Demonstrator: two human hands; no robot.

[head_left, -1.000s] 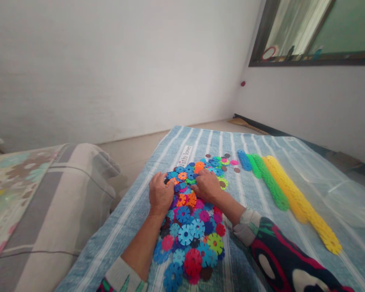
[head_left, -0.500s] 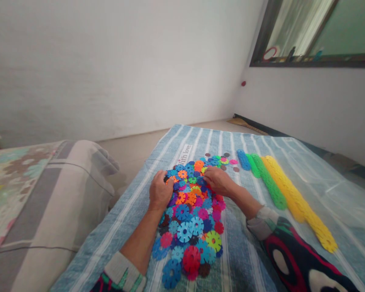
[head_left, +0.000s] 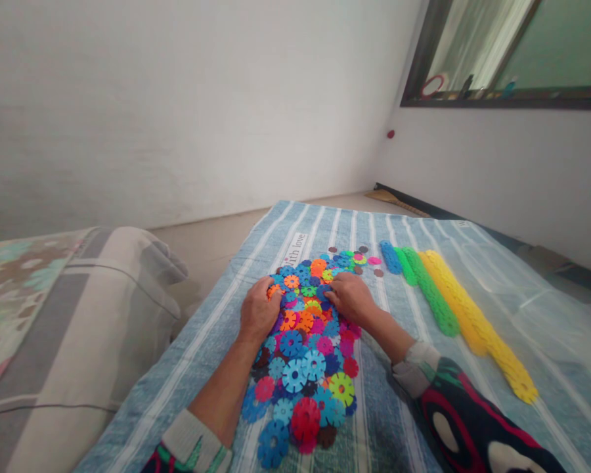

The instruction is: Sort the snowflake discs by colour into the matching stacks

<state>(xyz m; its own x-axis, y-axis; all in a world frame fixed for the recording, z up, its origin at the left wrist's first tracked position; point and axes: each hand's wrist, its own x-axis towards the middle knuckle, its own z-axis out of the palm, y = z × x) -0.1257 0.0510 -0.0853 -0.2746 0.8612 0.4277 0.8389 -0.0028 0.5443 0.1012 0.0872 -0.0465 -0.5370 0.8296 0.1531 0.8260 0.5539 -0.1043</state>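
Left hand (head_left: 257, 314) palm-down at the left edge of a pile of coloured snowflake discs (head_left: 305, 348), fingers curled among the orange and blue pieces, with no single disc visibly pinched. Right hand (head_left: 350, 299) likewise resting fingers-bent on the pile's upper right part, grip impossible to tell. Pile spread on a blue striped cloth (head_left: 211, 348), with blue (head_left: 390, 257), green (head_left: 428, 292) and yellow (head_left: 477, 328) joined rows well apart to the right.

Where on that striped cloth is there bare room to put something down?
Bare cloth lies between the left hand and the pillow, and between the disc pile and green row. It is crowded where the right hand rests on the pile.
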